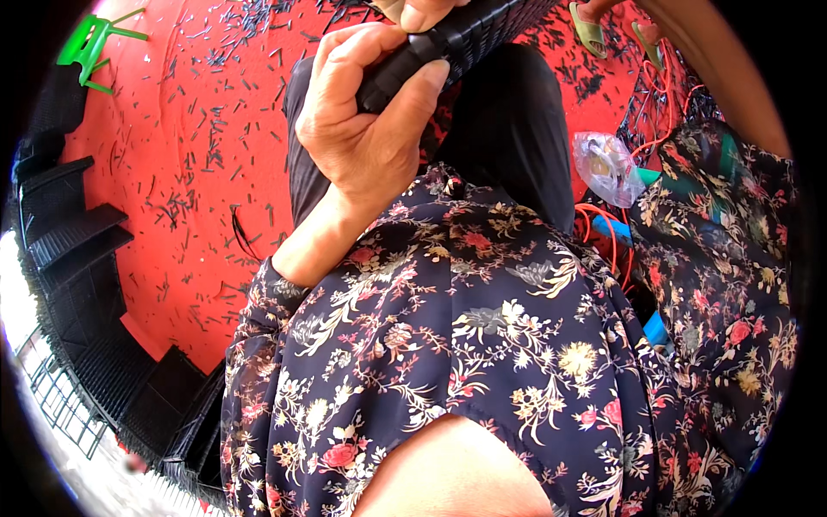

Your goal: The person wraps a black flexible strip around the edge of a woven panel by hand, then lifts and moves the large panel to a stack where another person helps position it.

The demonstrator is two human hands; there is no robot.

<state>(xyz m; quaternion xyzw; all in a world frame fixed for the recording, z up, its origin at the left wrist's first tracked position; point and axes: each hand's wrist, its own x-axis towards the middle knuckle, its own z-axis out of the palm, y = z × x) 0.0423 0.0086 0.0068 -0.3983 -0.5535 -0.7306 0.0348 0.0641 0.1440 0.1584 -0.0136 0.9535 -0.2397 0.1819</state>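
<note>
Both hands grip one black woven plastic panel (465, 39): left hand (362, 121) wraps its edge, right hand (422, 13) pinches above.

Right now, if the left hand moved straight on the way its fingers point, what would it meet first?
The left hand already grips the black woven panel, so it would meet that first. Beyond it lies the right hand, though depth is unclear.

Clad in a dark navy floral blouse (482, 345), thin fabric printed with red, yellow and cream blossoms; sleeves (267, 302) pushed up past the wrist, dark trousers (508, 121) below, left hand (362, 129) bare, no rings
</note>
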